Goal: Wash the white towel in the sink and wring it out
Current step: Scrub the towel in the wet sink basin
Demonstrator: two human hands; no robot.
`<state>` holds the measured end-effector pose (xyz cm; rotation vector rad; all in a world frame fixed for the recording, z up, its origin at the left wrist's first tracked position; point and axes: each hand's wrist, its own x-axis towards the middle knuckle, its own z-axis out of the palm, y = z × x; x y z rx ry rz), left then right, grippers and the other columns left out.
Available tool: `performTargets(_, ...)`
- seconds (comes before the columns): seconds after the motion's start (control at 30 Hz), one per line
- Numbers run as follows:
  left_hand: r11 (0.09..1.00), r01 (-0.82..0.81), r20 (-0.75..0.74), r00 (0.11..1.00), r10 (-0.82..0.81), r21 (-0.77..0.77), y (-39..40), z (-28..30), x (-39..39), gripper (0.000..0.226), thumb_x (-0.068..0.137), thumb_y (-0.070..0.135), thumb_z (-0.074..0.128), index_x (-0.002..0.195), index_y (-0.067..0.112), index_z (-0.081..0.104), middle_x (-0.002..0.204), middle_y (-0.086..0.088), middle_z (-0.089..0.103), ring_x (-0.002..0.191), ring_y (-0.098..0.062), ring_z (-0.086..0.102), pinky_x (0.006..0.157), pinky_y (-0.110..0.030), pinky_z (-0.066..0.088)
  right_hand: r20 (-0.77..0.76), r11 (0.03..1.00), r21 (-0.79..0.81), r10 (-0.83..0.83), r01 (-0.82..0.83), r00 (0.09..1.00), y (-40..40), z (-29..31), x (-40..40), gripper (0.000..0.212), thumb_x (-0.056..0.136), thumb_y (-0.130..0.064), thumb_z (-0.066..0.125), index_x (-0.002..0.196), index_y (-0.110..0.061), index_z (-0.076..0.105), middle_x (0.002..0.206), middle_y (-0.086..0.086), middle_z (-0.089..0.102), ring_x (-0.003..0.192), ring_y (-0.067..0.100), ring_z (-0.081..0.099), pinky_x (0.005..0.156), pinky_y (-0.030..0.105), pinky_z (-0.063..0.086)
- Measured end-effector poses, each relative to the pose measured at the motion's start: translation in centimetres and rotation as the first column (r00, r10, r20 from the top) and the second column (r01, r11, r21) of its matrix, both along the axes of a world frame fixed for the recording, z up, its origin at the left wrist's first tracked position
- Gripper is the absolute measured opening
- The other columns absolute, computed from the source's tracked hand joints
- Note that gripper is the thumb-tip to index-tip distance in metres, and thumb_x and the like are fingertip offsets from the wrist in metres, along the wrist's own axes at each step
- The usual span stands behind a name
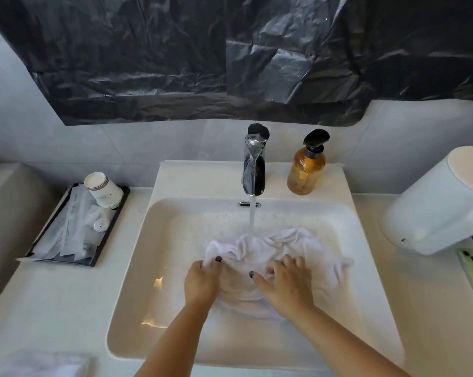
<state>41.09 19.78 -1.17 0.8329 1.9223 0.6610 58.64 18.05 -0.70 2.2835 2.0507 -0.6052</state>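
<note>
You are at the washing step: the white towel (pixel 273 251) lies bunched in the sink (pixel 137 268), directly below the running faucet (pixel 254 161). Your left hand (pixel 201 281) pinches its near-left edge; your right hand (pixel 284 281) has a curled grip on the middle folds. Next, in my judgement, comes gathering it for wringing. The submerged part between your hands is hard to make out.

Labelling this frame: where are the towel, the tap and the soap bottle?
towel (pixel 268 247): head view, bunched middle.
tap (pixel 254 170): head view, spout.
soap bottle (pixel 306 170): head view, amber body.
</note>
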Motion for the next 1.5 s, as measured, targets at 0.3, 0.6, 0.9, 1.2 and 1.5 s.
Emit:
performTargets(0.3, 0.994, 0.01, 0.72, 0.688, -0.088, 0.112, -0.6, 5.9, 2.0, 0.034, 0.102, 0.02, 0.05, 0.112, -0.007, 0.067, 0.108, -0.026, 0.071, 0.104, -0.038, 0.069, 0.098, -0.047, 0.052, -0.705, 0.872, -0.271, -0.468, 0.408, 0.533, 0.3, 5.3, -3.5, 0.045, 0.099, -0.056, 0.033, 0.075, -0.032, 0.062, 0.089, -0.005, 0.069, 0.091, 0.015, 0.063, 0.083, 0.031, 0.046)
performTargets(0.6, 0.883, 0.07, 0.53, 0.777, -0.34, 0.464, -0.2, 12.9, 0.7, 0.014, 0.1, 0.01, 0.054, 0.102, 0.004, 0.066, 0.097, -0.019, 0.072, 0.088, -0.029, 0.067, 0.079, -0.043, 0.055, -0.873, 0.814, -0.119, -0.359, 0.569, 0.331, 1.0, 13.2, -0.9, 0.025, 0.092, -0.023, 0.057, 0.078, -0.002, 0.064, 0.071, 0.007, 0.059, 0.072, 0.022, 0.056, 0.063, 0.03, 0.042)
performTargets(0.9, 0.837, -0.201, 0.637, 0.743, -0.208, 0.508, 1.3, 16.7, -4.2, 0.016, 0.097, 0.011, 0.059, 0.111, 0.018, 0.054, 0.1, -0.007, 0.067, 0.093, -0.024, 0.062, 0.073, -0.037, 0.051, -0.924, 0.692, 0.045, -0.246, 0.72, 0.294, 1.3, 19.8, 2.7, 0.021, 0.091, -0.019, 0.059, 0.076, -0.004, 0.061, 0.066, 0.003, 0.054, 0.069, 0.019, 0.048, 0.066, 0.035, 0.039)
performTargets(1.2, 0.936, 0.2, 0.278, 0.918, -0.282, 0.289, 0.6, 10.5, -5.7, 0.048, 0.082, 0.003, 0.074, 0.119, 0.024, 0.05, 0.098, -0.006, 0.07, 0.091, -0.023, 0.066, 0.071, -0.031, 0.056, -0.766, 0.819, -0.225, -0.483, 0.528, 0.423, 1.1, 14.6, 2.9, 0.023, 0.074, -0.003, 0.079, 0.092, -0.012, 0.067, 0.091, 0.012, 0.067, 0.085, 0.028, 0.063, 0.068, 0.032, 0.046)
performTargets(1.5, 0.964, 0.225, 0.107, 0.965, -0.241, 0.14, 0.3, 6.7, -6.2, 0.041, 0.086, -0.004, 0.05, 0.125, 0.005, 0.057, 0.098, 0.0, 0.063, 0.085, -0.009, 0.058, 0.064, -0.018, 0.044, -0.268, 0.892, 0.389, -0.129, 0.229, 0.955, 2.5, 12.9, 1.4, 0.015, 0.093, -0.025, 0.059, 0.089, -0.015, 0.07, 0.096, 0.003, 0.066, 0.084, 0.022, 0.06, 0.073, 0.036, 0.053)
